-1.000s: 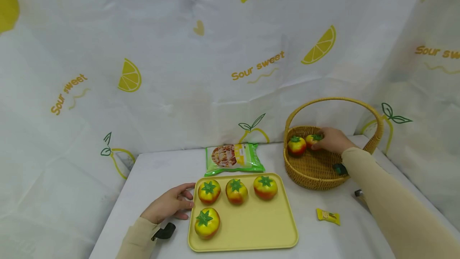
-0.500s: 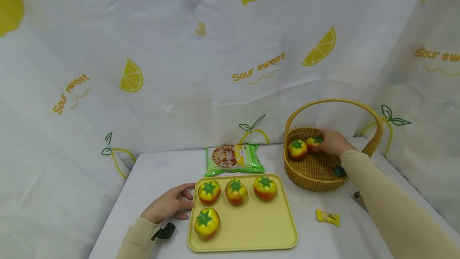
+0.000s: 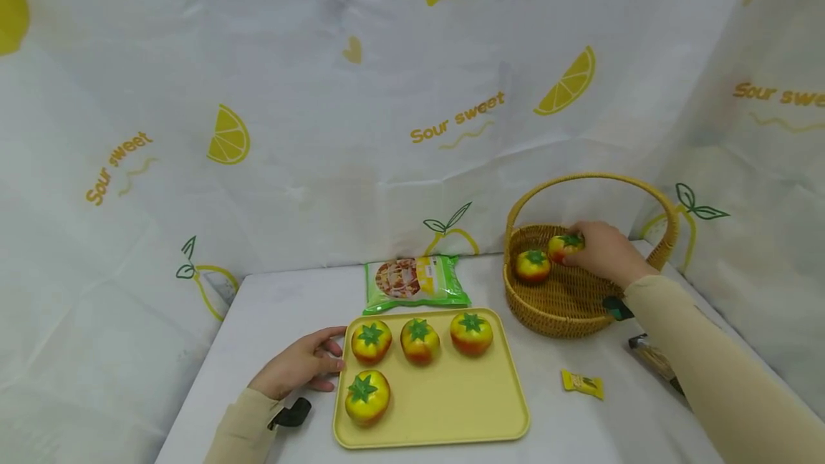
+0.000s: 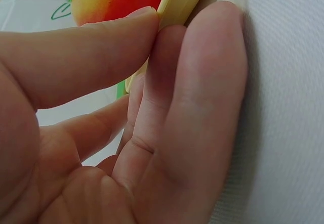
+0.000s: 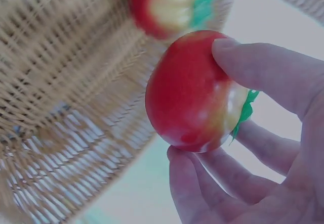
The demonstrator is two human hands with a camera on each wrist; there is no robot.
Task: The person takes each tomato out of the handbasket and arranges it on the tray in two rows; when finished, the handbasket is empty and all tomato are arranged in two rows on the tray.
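Note:
My right hand (image 3: 602, 250) holds a yellow-red artificial tomato (image 5: 190, 95) with a green star-shaped top, thumb on one side and fingers on the other. It is inside the rim of the wicker basket (image 3: 559, 324), at the right of the head view. Beside it in the basket sits another tomato (image 3: 532, 266). My left hand (image 3: 299, 364) pinches the left rim of the yellow tray (image 3: 451, 407) between thumb and fingers, as the left wrist view shows. On the tray, three tomatoes (image 3: 420, 341) stand along the back and one (image 3: 367, 397) at the front left.
A green food bag (image 3: 417, 283) lies behind the tray against the printed cloth backdrop. Right of the tray is a small yellow wrapped candy (image 3: 583, 383). A dark-ended item (image 3: 652, 358) lies partly hidden by the right sleeve. The basket's tall handle (image 3: 593, 177) arches over its opening.
My right hand has raised the tomato slightly, up and away from the other one in the basket. My left hand stays on the tray rim. The head view has shifted a little.

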